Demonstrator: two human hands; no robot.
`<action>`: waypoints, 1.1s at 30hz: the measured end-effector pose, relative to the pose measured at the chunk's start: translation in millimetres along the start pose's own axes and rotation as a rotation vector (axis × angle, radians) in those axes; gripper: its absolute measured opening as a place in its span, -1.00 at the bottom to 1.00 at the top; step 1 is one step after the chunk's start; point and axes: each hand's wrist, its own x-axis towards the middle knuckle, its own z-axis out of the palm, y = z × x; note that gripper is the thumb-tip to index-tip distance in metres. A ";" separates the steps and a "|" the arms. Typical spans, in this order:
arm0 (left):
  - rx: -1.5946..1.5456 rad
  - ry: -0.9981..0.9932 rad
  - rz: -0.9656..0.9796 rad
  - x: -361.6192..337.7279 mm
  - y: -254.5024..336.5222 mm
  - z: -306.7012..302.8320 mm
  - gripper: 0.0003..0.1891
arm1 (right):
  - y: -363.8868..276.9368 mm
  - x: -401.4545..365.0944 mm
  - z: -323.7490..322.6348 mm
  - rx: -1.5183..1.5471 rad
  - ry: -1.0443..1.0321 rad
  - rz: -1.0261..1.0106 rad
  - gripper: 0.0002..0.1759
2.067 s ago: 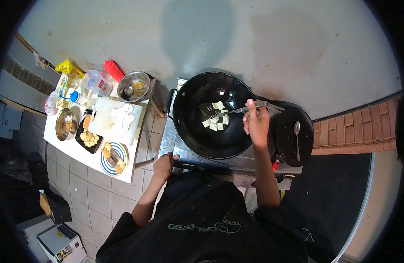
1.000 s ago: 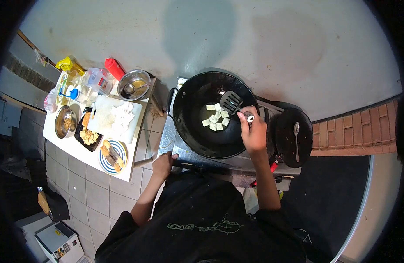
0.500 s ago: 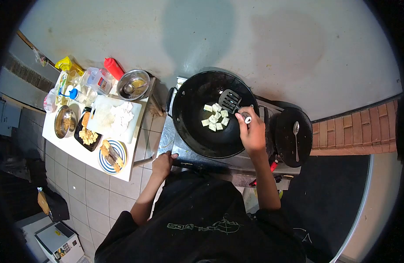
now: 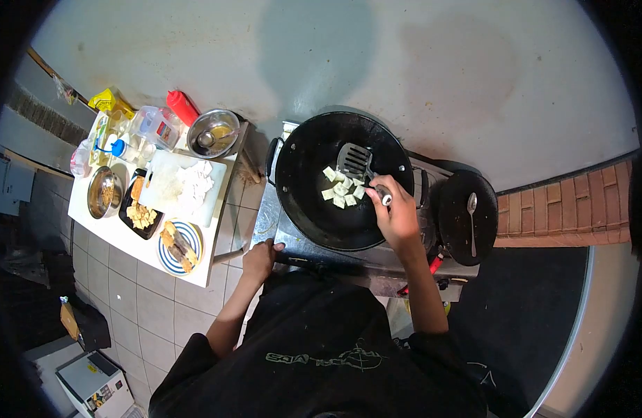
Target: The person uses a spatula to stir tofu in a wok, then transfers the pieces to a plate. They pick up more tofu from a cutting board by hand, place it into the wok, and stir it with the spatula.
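Note:
A slotted spatula [image 4: 354, 160] is held by its handle in my right hand [image 4: 397, 216], over the right half of a large black wok [image 4: 314, 223]. Its blade lies at the upper edge of a small pile of pale white cubes [image 4: 343, 189] in the middle of the wok. My left hand [image 4: 260, 259] rests on the front left edge of the metal stove [image 4: 269, 226], with its fingers curled over the rim; whether it grips anything there is hard to see.
Right of the wok, a spoon [image 4: 472, 223] lies on a black pan [image 4: 453, 202]. The left table [image 4: 136, 247] holds a cutting board [image 4: 164, 182], a striped plate [image 4: 166, 263], a black tray [image 4: 154, 228], metal bowls [image 4: 223, 148] and a red bottle [image 4: 182, 106].
The spatula blade has shifted left and slightly down, close against the cubes' upper edge. My right hand has moved slightly left with the handle. My left hand looks unmoved.

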 end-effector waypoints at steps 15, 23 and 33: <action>-0.025 0.030 0.014 -1.0 -2.9 4.1 -0.51 | -1.5 -2.3 -6.5 0.015 -0.107 -0.065 -0.86; 0.000 0.019 0.008 0.7 -3.1 5.0 -0.51 | 4.6 -4.5 -8.5 0.050 -0.139 -0.068 -0.87; -0.001 0.036 0.021 -0.5 -4.1 5.7 -0.52 | 7.6 -6.1 -14.3 -0.096 -0.103 -0.013 -0.81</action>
